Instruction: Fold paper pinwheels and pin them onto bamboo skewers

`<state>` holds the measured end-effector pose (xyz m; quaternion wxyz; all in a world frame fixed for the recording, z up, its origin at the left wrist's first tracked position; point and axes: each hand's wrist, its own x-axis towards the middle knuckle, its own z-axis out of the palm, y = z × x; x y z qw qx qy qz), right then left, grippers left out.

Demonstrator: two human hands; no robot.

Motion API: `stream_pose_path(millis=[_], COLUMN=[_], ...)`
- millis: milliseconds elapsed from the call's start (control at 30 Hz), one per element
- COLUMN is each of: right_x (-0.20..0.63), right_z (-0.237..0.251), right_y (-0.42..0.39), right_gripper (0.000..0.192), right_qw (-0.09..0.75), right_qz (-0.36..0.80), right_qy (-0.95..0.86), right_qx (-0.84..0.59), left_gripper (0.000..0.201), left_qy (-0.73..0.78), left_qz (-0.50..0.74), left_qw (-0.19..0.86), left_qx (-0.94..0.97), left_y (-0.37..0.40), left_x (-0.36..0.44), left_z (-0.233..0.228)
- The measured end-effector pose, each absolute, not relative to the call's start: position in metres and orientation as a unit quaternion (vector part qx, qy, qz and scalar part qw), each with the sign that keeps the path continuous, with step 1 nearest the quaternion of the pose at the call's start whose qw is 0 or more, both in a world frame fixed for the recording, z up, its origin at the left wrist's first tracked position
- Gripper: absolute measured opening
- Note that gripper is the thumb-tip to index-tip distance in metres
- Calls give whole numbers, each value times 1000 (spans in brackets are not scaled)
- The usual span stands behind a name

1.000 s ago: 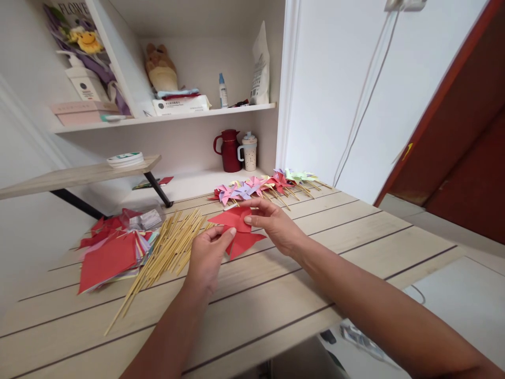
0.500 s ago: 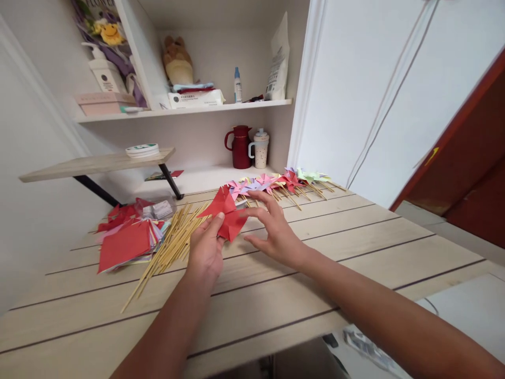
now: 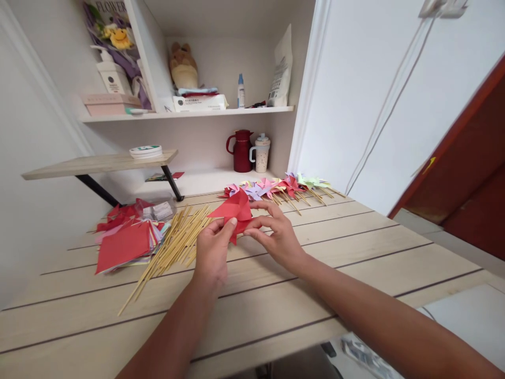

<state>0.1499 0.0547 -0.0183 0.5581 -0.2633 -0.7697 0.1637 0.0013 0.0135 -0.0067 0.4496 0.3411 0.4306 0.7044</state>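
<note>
A red paper pinwheel [image 3: 238, 206], its blades partly folded inward, is held above the table between both hands. My left hand [image 3: 213, 245] pinches its lower left part, thumb on top. The fingers of my right hand [image 3: 276, 231] close on its right edge, thumb and forefinger at the lower right blade. Left of the hands lies a spread of thin wooden sticks [image 3: 177, 239]. Beyond them sits a stack of coloured paper squares [image 3: 124, 245] with a red sheet on top. Finished-looking pinwheels on sticks [image 3: 290, 185] lie in a row behind the hands.
A clear plastic box [image 3: 160, 210] stands behind the paper stack, near a small raised wooden shelf [image 3: 98, 163] on black legs. A dark red jug [image 3: 242, 152] and a lidded cup [image 3: 261, 153] stand at the back. The table's front edge [image 3: 268, 352] is near me.
My right hand has closed in from beside the red pinwheel to grip its right edge. Another blade now appears folded toward the middle, and the view has tilted up slightly.
</note>
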Motion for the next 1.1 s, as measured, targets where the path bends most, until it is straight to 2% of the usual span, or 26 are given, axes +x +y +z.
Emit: stream_pose_path(millis=[200, 433, 900, 1100], right_x=[147, 144, 143, 142], right_z=[-17, -20, -16, -15], right_y=[56, 59, 54, 54], right_gripper=[18, 24, 24, 24], right_qw=[561, 563, 583, 590], right_qz=[272, 332, 318, 314], right_qy=[-723, -692, -677, -674], right_qx=[-298, -308, -318, -314], left_gripper=[28, 26, 25, 19], left_qy=[463, 471, 492, 501], left_qz=[703, 717, 713, 696], left_qw=[415, 380, 361, 346], left_qx=[345, 345, 345, 381], left_y=[15, 13, 13, 11], left_x=[4, 5, 8, 7], left_z=[-7, -9, -7, -6])
